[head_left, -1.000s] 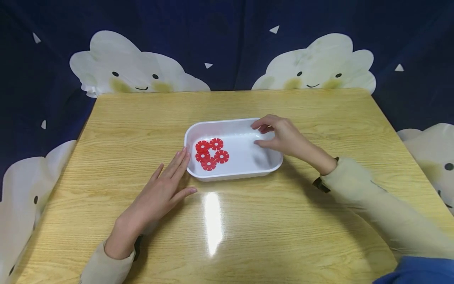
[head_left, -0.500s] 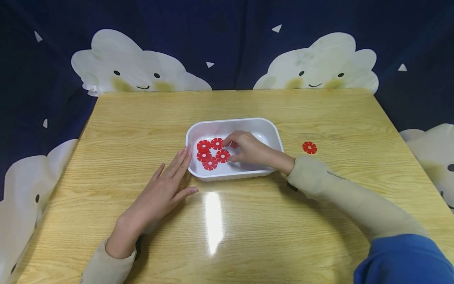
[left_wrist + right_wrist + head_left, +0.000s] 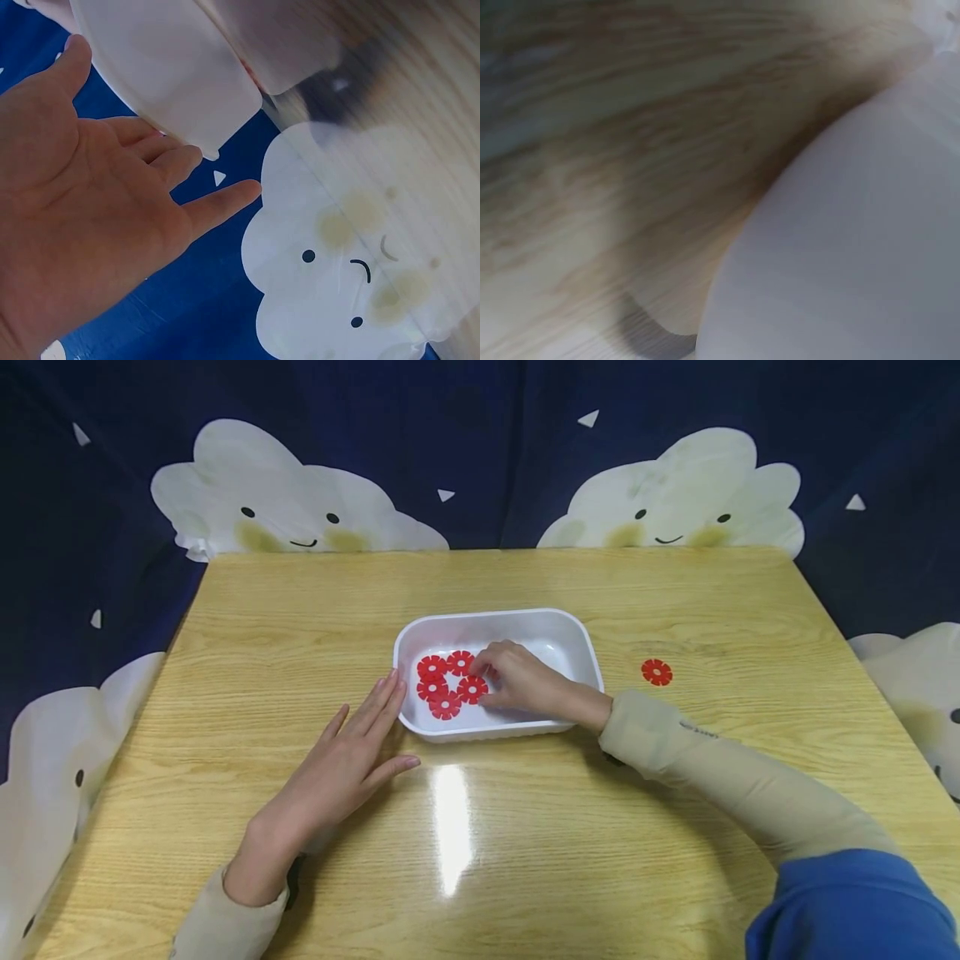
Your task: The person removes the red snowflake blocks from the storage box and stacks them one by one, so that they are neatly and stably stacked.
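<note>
A white plastic tub (image 3: 517,727) stands on the table, with several flat red notched discs lying inside at its left end. My left hand (image 3: 337,768), fingers straight, rests its fingertips against the tub's left wall; the left wrist view shows the palm (image 3: 97,217) beside the tub (image 3: 165,67). Inside the tub, my right hand (image 3: 521,681) has bent fingers and thumb at the rightmost red disc (image 3: 472,690). Whether they pinch it is not clear. Another red disc (image 3: 657,672) lies on the table, right of the tub. The right hand is not visible in its wrist view.
The wooden table (image 3: 570,827) reaches back to a dark blue curtain (image 3: 480,443) printed with white clouds. In the right wrist view, the tub's outer wall (image 3: 840,247) fills the lower right beside the table surface.
A red disc now lies right of the tub, where the right forearm was a second ago. The right hand has moved left inside the tub to the discs. The left hand stays put.
</note>
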The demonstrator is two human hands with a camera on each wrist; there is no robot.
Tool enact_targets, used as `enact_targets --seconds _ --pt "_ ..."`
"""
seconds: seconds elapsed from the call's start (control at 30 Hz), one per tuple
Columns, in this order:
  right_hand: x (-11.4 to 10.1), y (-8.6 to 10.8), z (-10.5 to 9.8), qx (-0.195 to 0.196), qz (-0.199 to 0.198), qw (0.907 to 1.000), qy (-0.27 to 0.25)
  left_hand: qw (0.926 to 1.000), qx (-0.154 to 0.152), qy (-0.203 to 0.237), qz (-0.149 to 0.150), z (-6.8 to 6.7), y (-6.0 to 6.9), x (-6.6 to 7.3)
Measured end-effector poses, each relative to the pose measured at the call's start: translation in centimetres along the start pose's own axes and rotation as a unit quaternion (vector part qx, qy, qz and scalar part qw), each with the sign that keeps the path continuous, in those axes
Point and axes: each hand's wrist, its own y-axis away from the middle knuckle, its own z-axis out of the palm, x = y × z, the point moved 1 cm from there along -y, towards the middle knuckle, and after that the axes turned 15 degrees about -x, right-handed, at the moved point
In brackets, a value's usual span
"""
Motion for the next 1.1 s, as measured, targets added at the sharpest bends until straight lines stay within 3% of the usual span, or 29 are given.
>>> enact_targets --seconds 0.27,0.57,0.83,1.1 --pt "-0.1 -0.1 0.2 0.003 0.001 0.9999 0.016 1.0000 -0.004 0.003 -0.002 0.0 0.1 0.0" --pt "0.0 0.3 -0.2 0.019 0.002 0.9998 -0.007 1.0000 0.003 0.001 0.000 0.1 0.0 0.1" --pt "-1.0 2.0 -1.8 0.043 0.004 0.9989 0.016 1.0000 -0.002 0.006 0.000 0.0 0.1 0.1" --pt "-0.7 4.5 -3.7 0.103 -0.025 0.9940 0.028 1.0000 -0.002 0.006 0.002 -0.1 0.0 0.2"
